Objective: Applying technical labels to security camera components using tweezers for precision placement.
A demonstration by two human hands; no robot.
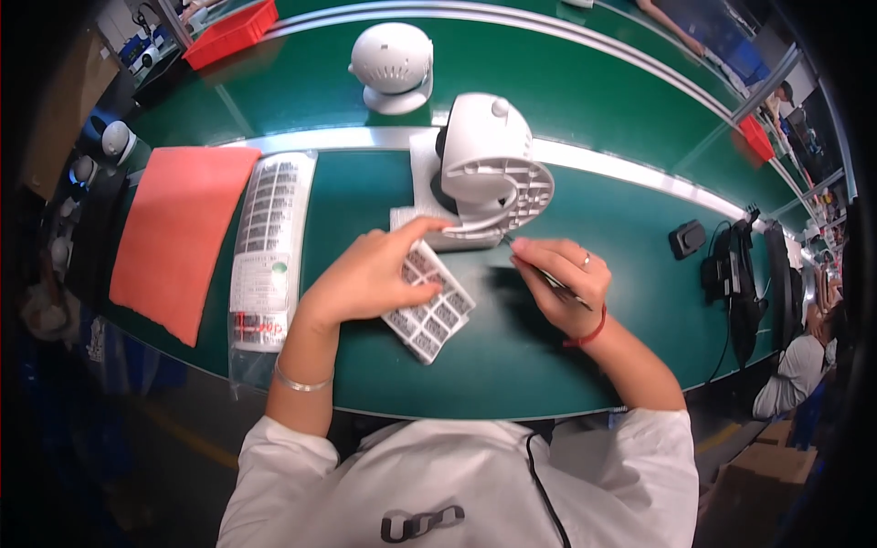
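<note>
A white rounded device (489, 151) lies tipped over in front of me, its ribbed underside turned to the right, on a pale block-like support (457, 239). My left hand (370, 274) grips a sheet of small printed labels (434, 315), thumb across its face. The index finger of that hand reaches to the lower left of the device. Between the fingertips of my right hand (566, 279) is a slim dark tool that looks like tweezers (565, 288). Its tip is close to the right end of the support; whether it touches cannot be seen.
At left lie an orange foam sheet (183, 237) and a plastic-sleeved stack of label sheets (269, 247). A similar white device (393, 68) stands upright beyond the pale rail. A small black block (687, 239) and black cabled parts (735, 283) sit at right. Red bins (233, 35) and other people are farther off.
</note>
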